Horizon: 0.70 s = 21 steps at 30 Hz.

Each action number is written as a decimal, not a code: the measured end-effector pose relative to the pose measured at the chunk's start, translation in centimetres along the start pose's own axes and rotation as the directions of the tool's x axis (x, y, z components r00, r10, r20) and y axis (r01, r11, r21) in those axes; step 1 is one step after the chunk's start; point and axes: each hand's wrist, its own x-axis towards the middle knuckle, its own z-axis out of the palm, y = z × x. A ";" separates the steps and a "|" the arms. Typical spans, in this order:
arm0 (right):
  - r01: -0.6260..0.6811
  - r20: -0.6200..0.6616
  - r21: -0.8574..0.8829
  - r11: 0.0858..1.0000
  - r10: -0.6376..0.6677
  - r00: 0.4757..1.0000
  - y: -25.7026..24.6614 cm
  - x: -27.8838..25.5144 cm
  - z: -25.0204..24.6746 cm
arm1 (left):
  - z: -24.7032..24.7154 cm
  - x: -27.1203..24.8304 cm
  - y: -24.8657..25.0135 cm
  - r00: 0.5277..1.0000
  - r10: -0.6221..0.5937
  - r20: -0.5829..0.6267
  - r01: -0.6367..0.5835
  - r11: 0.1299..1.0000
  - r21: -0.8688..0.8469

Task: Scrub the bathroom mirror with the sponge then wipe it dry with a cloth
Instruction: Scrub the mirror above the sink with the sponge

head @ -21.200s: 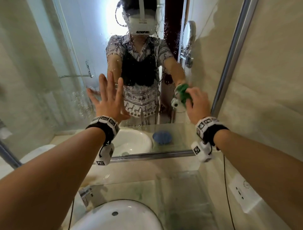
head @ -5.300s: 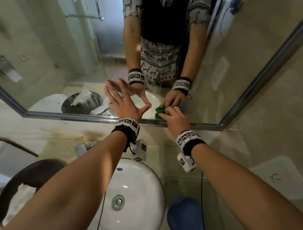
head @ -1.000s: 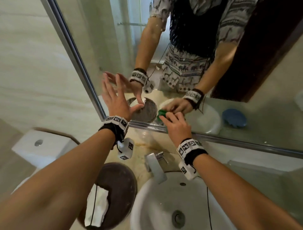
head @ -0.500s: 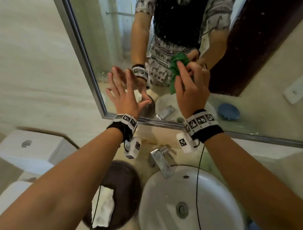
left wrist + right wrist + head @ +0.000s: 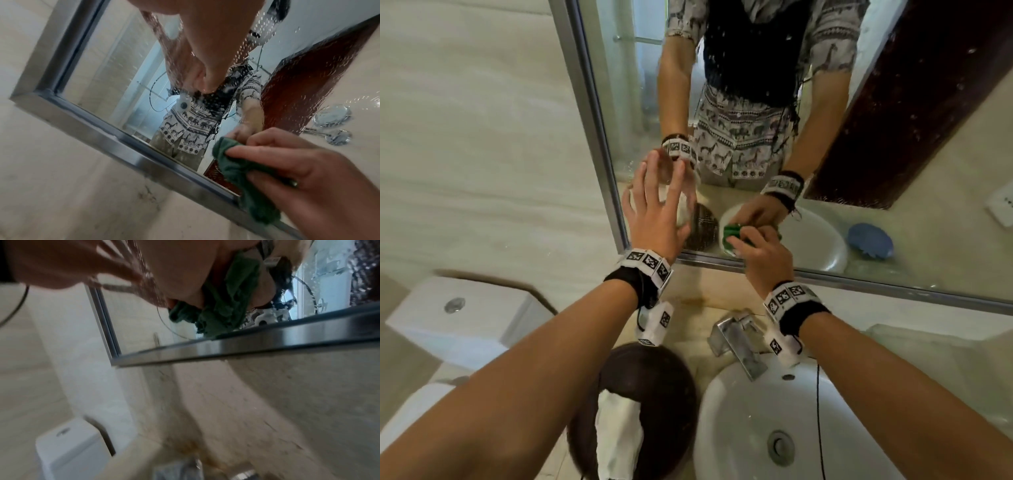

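Observation:
The mirror (image 5: 914, 219) is wet, with droplets across the glass, and has a metal frame (image 5: 599, 137). My left hand (image 5: 657, 195) lies flat on the glass near the lower left corner, fingers spread and straight. My right hand (image 5: 760, 253) grips a crumpled green sponge cloth (image 5: 732, 236) and presses it on the glass just above the bottom frame. The left wrist view shows the green sponge cloth (image 5: 236, 164) bunched under the right hand's fingers (image 5: 273, 155). In the right wrist view the sponge cloth (image 5: 226, 305) hangs over the frame (image 5: 246, 345).
Below the mirror stand a white basin (image 5: 750, 428) and a chrome tap (image 5: 736, 342). A dark bowl (image 5: 667, 387) holding a white cloth (image 5: 619, 438) sits left of the basin. A white toilet tank (image 5: 458, 318) is at the far left. A blue object (image 5: 869, 241) shows as a reflection.
My right hand has come down with the green sponge cloth from higher on the glass to the bottom edge. The left hand stays flat on the mirror.

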 end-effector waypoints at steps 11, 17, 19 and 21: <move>-0.176 -0.437 0.126 0.976 0.214 0.874 -4.5 9.3 -5.1 | -3.0 1.1 -9.1 0.997 -0.032 0.068 0.017 0.978 0.210; 0.003 -0.140 -0.029 1.000 -0.007 0.990 -4.8 4.2 0.8 | -2.5 1.7 -10.7 0.997 0.042 0.068 -0.054 0.981 0.188; 0.067 -0.029 -0.063 0.996 -0.069 0.997 -4.7 2.4 2.4 | -2.5 1.7 -10.8 0.996 0.048 0.069 -0.059 0.983 0.174; 0.097 0.059 -0.075 0.992 -0.093 0.994 -4.7 1.5 3.2 | -2.6 1.7 -10.9 0.994 0.066 0.088 -0.078 0.986 0.149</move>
